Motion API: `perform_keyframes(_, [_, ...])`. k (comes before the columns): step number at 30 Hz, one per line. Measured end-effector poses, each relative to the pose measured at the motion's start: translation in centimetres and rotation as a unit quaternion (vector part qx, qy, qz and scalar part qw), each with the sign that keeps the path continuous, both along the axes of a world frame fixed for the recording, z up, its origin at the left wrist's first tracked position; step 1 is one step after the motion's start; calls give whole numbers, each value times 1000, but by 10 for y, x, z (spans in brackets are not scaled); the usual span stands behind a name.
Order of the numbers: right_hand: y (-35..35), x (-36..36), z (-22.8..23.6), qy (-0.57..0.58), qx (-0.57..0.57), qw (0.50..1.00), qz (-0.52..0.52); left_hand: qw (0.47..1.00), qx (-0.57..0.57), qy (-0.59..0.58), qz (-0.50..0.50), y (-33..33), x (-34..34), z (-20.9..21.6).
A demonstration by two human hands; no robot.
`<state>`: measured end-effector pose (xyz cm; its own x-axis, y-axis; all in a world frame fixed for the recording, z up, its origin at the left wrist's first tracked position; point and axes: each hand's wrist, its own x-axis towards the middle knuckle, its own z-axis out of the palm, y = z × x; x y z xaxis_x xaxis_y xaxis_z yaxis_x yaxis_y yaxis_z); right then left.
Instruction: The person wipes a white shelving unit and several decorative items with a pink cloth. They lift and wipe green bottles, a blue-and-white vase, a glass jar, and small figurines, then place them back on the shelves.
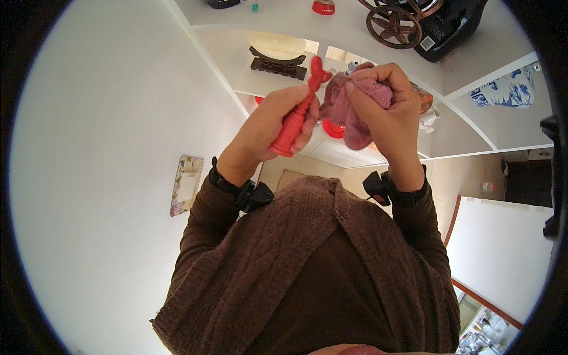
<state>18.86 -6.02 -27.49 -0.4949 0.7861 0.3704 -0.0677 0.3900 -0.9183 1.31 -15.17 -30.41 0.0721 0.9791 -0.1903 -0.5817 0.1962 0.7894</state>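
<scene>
My left hand [260,121] is wrapped round a red figurine [288,135], which has a round base, a ribbed stem and a narrow shaped top. It tilts, its top pointing up and a little to the right. My right hand [397,121] grips a bunched pink cloth [357,135], thumb pressed on its fuzzy folds. The cloth's left edge is close to the figurine's upper part; whether they touch I cannot tell. Both hands are raised in front of the white shelf unit [266,34].
A pale plate [277,46] rests on a dark stand [278,64]. On the upper shelf, a dark bottle [451,29] lies in a bronze wheeled holder [393,26], near a small red item [323,7]. A blue-and-white porcelain piece [509,89] stands at right. The wall [106,148] rises at left.
</scene>
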Motion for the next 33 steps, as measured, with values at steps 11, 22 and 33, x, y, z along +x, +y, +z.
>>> perform_keyframes(11, [9, 24, -2, -31, -85, 995, -29, 893, 150, 350, 239, 24, -13, 27])
perform_keyframes(22, [6, 58, -6, -3, -82, 994, -77, 765, 141, 498, 383, 163, -29, 29])
perform_keyframes(33, [11, 80, -11, 28, -127, 987, -90, 710, 132, 541, 430, 194, -13, 15])
